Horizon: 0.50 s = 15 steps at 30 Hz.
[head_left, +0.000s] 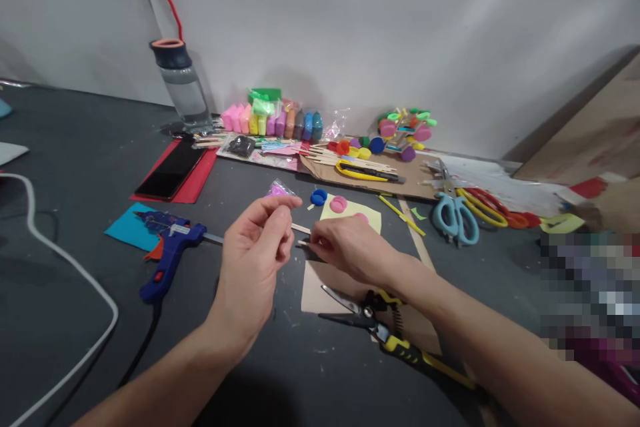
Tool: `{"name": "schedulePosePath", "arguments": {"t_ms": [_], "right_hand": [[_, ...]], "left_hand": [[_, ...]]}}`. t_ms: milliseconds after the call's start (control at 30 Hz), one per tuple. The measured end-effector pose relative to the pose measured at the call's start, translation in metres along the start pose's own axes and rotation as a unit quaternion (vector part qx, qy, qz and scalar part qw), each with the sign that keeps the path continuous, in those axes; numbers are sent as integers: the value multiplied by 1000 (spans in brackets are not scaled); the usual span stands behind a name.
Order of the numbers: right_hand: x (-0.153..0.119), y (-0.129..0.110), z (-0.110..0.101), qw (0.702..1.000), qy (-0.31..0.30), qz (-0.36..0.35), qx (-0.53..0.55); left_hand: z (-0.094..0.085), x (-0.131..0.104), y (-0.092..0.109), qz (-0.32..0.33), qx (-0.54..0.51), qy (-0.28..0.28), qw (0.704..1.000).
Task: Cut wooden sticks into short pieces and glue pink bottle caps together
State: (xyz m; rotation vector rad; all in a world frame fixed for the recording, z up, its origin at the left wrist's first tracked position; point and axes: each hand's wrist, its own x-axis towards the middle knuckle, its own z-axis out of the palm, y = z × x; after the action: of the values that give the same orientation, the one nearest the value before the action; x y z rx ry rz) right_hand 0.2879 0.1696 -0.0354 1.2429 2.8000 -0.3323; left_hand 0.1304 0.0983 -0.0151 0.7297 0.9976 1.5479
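My left hand point(257, 253) is raised over the middle of the dark table, its thumb against curled fingers and the index finger reaching right; anything in its grasp is hidden. To its right, my right hand point(350, 247) is bent down with its fingertips closed around a thin wooden stick point(303, 243). Another pale stick point(301, 229) lies just behind those fingertips. Beyond them are a blue clay piece point(319, 197) and a pink one point(339, 204) at a yellow paper point(373, 217). Yellow-handled snips point(370, 313) lie open below my right hand, partly over brown card point(315, 287).
A blue glue gun point(173, 257) lies at left, near a phone point(173, 170) on red paper. A water bottle point(183, 87), clay packs point(273, 121) and cardboard with a yellow cutter point(367, 171) line the back. Blue scissors point(456, 217) lie at right.
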Motion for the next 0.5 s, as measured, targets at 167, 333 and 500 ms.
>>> {"name": "schedulePosePath", "arguments": {"t_ms": [167, 333, 500], "right_hand": [[20, -1, 0, 999, 27, 12, -12], [2, 5, -13, 998, 49, 41, 6], [-27, 2, -21, 998, 31, 53, 33]], "left_hand": [[0, 2, -1, -5, -3, 7, 1000], [3, 1, 1, -15, -14, 7, 1000], [3, -14, 1, 78, 101, 2, 992]]}}
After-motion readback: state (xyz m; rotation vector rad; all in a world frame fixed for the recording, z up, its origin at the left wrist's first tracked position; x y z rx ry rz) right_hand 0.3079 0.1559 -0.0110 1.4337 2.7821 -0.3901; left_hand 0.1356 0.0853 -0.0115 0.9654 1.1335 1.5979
